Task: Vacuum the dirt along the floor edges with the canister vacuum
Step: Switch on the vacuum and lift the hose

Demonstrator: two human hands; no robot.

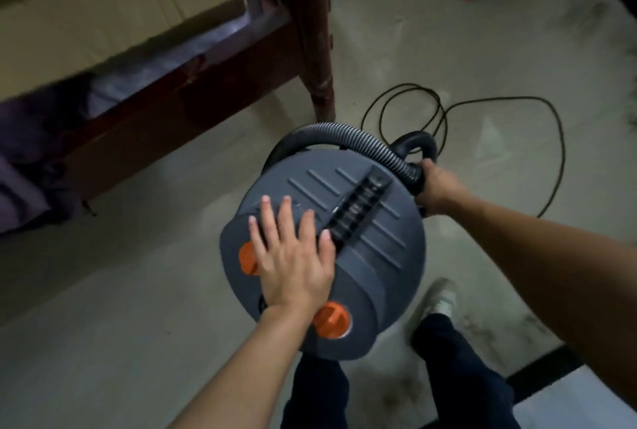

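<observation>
Atop the round grey plastic canister vacuum (379, 256), keep the left hand (293, 256) spread flat, steadying it, while the right hand (436, 190) grips the dark ribbed hose (348, 134).

The person is wearing dark navy trousers (460, 370) and a pale sneaker (439, 301) (blurred); left hand (293, 256) and right hand (437, 189) are showing bare.

I have only one view: the head camera looks steeply down from above, close over the canister vacuum (324, 256) and the floor (448, 49).
</observation>
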